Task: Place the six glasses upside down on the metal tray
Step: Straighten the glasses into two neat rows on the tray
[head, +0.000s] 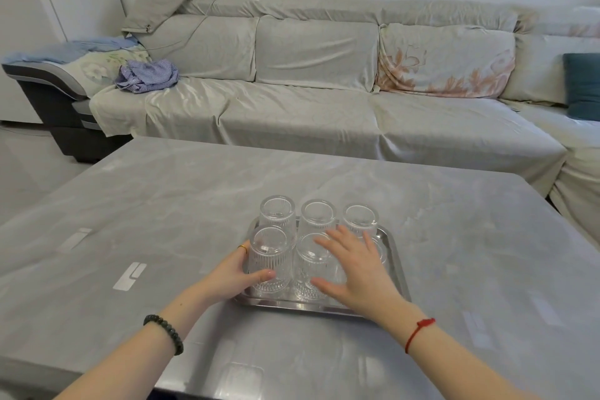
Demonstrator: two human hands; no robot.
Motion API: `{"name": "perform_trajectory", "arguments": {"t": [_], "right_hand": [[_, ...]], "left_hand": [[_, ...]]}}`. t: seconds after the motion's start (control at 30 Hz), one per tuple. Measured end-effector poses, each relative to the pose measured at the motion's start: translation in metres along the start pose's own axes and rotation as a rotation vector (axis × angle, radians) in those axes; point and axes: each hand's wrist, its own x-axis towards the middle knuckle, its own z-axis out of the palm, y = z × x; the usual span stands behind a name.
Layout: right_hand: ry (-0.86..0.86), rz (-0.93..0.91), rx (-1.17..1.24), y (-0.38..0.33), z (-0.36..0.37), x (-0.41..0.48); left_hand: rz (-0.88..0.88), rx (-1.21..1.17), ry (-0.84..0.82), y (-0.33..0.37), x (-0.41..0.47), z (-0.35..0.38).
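Observation:
Several ribbed clear glasses stand upside down in two rows on the metal tray [398, 265] on the grey table. The back row holds three: left [277, 212], middle [317, 214] and right [360, 218]. My left hand [232, 273] wraps around the front left glass [269, 258], thumb on its near side. My right hand [355, 268] hovers with fingers spread over the front middle glass [310, 256] and hides most of the front right glass [382, 252].
The grey marble-pattern table [162, 204] carries pale tape marks [130, 276] to the left of the tray. Behind it runs a long covered sofa [308, 107] with clothes on its left end.

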Motion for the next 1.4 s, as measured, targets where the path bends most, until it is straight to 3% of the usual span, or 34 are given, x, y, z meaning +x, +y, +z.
{"name": "perform_trajectory", "arguments": {"t": [0.1, 0.2, 0.27, 0.37, 0.47, 0.57, 0.73, 0.97, 1.1, 1.23, 1.4], "right_hand": [[-0.042, -0.022, -0.087, -0.014, 0.005, 0.002], [0.067, -0.068, -0.248, -0.016, 0.007, 0.003], [0.068, -0.061, -0.23, -0.017, 0.005, 0.003], [-0.03, -0.018, -0.108, -0.009, 0.006, 0.004], [0.077, 0.046, 0.117, 0.001, -0.004, 0.009], [0.255, 0.296, 0.401, 0.026, -0.021, 0.02], [0.108, 0.658, 0.749, 0.065, -0.033, 0.039], [0.075, 0.61, 0.822, 0.067, -0.028, 0.029], [0.181, 0.63, 0.669, 0.084, -0.018, -0.01], [0.108, 0.644, 0.404, 0.093, 0.012, -0.064], [0.07, 0.594, 0.102, 0.083, 0.04, -0.09]], "left_hand": [[0.026, -0.02, -0.011, 0.004, -0.002, 0.001], [0.024, -0.03, -0.02, 0.005, -0.001, 0.002], [0.026, -0.036, -0.019, 0.004, -0.001, 0.003], [0.043, -0.027, -0.012, 0.003, -0.002, 0.005], [0.045, -0.016, -0.019, 0.0, -0.001, 0.004], [0.052, 0.022, -0.01, -0.003, -0.002, 0.002], [0.044, 0.03, -0.049, -0.009, -0.006, -0.004], [0.057, 0.117, -0.018, -0.009, -0.005, -0.005], [0.123, 0.241, 0.012, -0.025, -0.022, -0.008], [0.066, 0.414, 0.03, -0.045, -0.035, -0.003], [0.072, 0.457, 0.096, -0.051, -0.035, 0.005]]}}
